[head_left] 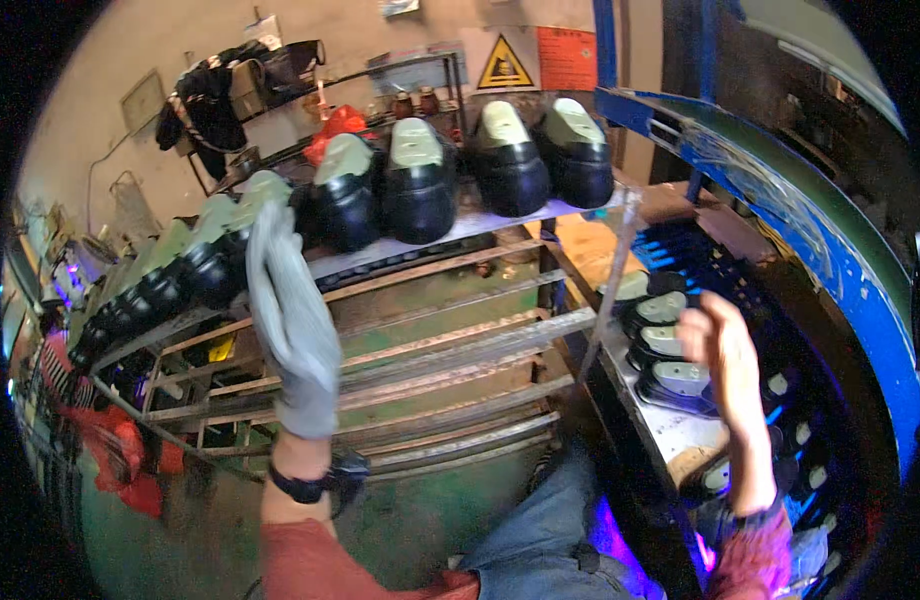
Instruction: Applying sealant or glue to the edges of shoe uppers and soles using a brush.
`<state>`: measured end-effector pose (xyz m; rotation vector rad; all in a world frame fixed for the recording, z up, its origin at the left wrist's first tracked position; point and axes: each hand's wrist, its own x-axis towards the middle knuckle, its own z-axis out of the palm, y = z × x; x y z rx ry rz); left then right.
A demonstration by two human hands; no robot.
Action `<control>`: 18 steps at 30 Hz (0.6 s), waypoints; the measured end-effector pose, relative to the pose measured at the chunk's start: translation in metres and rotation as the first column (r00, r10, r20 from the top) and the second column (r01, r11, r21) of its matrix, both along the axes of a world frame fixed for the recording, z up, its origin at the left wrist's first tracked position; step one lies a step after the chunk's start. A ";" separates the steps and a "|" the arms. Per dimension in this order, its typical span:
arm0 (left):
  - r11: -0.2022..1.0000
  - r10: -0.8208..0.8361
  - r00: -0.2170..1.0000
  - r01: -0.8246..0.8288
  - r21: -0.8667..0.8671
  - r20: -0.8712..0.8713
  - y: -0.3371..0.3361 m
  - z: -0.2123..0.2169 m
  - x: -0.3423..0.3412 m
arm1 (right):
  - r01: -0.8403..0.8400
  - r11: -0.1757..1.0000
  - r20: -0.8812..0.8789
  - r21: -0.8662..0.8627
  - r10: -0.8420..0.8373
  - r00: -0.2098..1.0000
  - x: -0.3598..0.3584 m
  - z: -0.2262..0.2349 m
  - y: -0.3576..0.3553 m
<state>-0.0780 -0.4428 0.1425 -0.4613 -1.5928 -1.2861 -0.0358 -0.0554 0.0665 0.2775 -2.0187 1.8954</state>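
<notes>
My left hand [292,310], in a pale grey glove, is raised with its fingers stretched out straight and nothing visible in it. Its fingertips overlap a black shoe upper on a pale green last in the row on top of the metal rack [460,345]; whether they touch cannot be made out. More black shoe uppers [420,200] on lasts stand along that top shelf. My right hand [725,350] is bare and slightly blurred, its fingers loosely bent and apart, holding nothing visible. It hovers beside black shoes with pale lasts [675,378] on the right-hand line.
A curved blue metal frame [780,200] arches over the right-hand line. Behind the rack, dark clothing [215,100] hangs by the wall, near a red plastic bag [337,132]. A yellow warning sign [506,65] is on the wall. Red bags [120,455] hang at the left.
</notes>
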 end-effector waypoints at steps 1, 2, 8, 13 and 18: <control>0.965 -0.209 0.974 0.191 0.177 0.089 -0.024 -0.001 -0.012 | 0.093 0.996 0.172 0.013 -0.094 0.981 -0.031 0.035 -0.017; 0.872 -0.403 0.906 0.339 0.353 0.125 -0.042 0.009 -0.013 | 0.010 1.000 -0.022 0.003 -0.010 1.000 -0.067 0.055 -0.028; 0.983 -0.102 0.631 0.184 -0.021 0.769 -0.042 0.064 -0.055 | -0.243 0.943 0.276 0.228 0.176 0.945 -0.227 0.133 -0.011; 0.885 -0.430 0.587 0.125 0.448 0.686 -0.061 0.047 -0.096 | -0.191 0.982 0.362 0.012 0.174 0.916 -0.253 0.127 -0.061; 0.337 -0.907 0.403 0.513 0.789 0.124 -0.043 0.035 -0.100 | -0.320 0.884 0.279 -0.340 0.420 0.864 -0.240 0.127 -0.080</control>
